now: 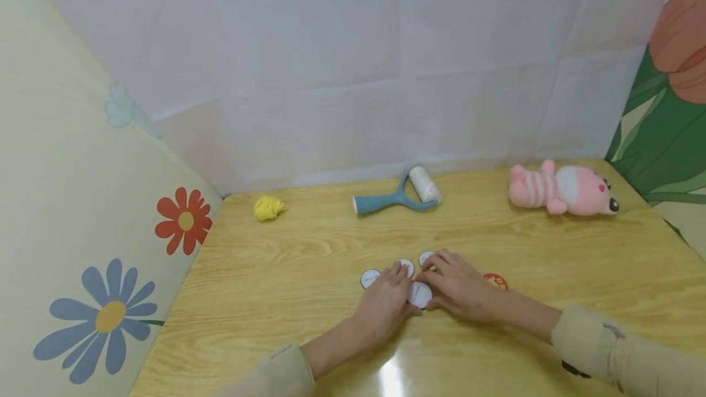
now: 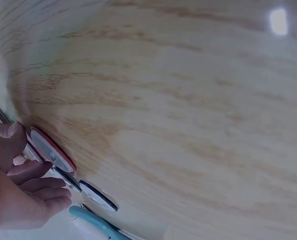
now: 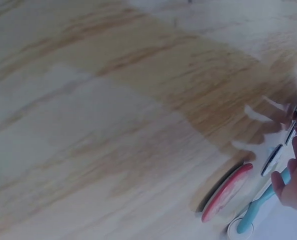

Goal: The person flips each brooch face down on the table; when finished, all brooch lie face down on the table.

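Observation:
A white round disc (image 1: 421, 294), which shows a red rim in the left wrist view, sits between the two hands near the table's middle. My left hand (image 1: 384, 300) holds its left edge between thumb and fingers. At the opposite edge, my right hand (image 1: 459, 285) grips with the thumb low and the fingers spread above. More white discs lie just beyond: one left of the left fingers (image 1: 370, 279), another disc (image 1: 407, 267) partly under those fingertips, and a third disc (image 1: 426, 258) beside the right fingertips. Behind the right wrist, a red patterned disc (image 1: 496, 280) is partly covered.
Along the back of the wood-grain table (image 1: 265, 274) lie a yellow bundle (image 1: 268, 208), a blue-handled roller (image 1: 386, 202) with a white cylinder, and a pink plush toy (image 1: 568, 190). A white cloth (image 1: 331, 78) hangs behind; flower-patterned panels flank both sides.

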The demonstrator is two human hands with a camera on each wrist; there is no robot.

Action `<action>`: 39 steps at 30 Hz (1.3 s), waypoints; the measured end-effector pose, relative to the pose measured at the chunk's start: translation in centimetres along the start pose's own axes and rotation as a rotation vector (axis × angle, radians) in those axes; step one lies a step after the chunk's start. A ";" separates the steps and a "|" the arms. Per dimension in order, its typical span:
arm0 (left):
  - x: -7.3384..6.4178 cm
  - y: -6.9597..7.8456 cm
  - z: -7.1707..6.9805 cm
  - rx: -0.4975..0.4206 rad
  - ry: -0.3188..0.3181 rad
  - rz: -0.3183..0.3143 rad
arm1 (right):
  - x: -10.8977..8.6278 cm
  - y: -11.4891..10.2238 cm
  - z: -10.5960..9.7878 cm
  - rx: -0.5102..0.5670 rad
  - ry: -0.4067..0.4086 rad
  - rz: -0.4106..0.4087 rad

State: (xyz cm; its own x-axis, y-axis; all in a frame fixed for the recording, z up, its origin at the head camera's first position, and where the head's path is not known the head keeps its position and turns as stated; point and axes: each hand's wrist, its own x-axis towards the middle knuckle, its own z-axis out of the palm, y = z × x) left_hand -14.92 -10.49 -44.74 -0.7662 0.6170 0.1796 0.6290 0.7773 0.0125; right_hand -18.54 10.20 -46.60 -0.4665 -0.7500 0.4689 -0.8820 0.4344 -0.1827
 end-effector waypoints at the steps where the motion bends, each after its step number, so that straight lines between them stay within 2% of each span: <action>1: 0.0 0.0 0.0 0.009 -0.001 -0.001 | 0.0 -0.1 0.0 0.003 0.001 0.006; 10: -0.2 0.1 -0.1 0.036 -0.028 0.006 | -0.2 -0.5 -0.1 0.002 -0.029 0.024; 13: -0.2 -0.1 -0.1 0.011 0.001 0.024 | -0.3 -0.5 -0.5 0.013 -0.014 0.067; 17: 0.0 0.0 -0.3 -0.011 0.031 0.073 | -1.0 -0.4 -2.0 0.001 0.007 0.203; 19: 0.0 0.3 -0.3 -0.006 0.024 0.097 | -1.7 -0.2 -3.1 -0.024 -0.005 0.289; 24: -0.2 1.1 -0.2 -0.034 0.031 0.111 | -3.3 0.1 -5.7 -0.092 -0.123 0.524; 28: -0.1 1.7 -0.2 -0.053 0.059 0.100 | -4.7 0.1 -7.2 -0.111 -0.244 0.618; 33: 0.0 1.9 -0.1 -0.053 0.091 0.109 | -5.9 0.2 -8.0 -0.004 -0.348 0.610; 35: -0.1 2.0 0.1 -0.061 0.103 0.115 | -6.0 0.3 -8.0 0.044 -0.349 0.574; 39: -0.3 2.2 0.4 -0.092 0.136 0.131 | -5.8 0.2 -7.6 0.055 -0.328 0.473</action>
State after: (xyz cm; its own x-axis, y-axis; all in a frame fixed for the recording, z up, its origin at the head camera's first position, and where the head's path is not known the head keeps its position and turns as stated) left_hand -13.36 -8.96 -45.15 -0.6557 0.6852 0.3172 0.7365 0.6729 0.0688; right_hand -15.53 18.45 -42.83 -0.7996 -0.5996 0.0340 -0.5702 0.7402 -0.3564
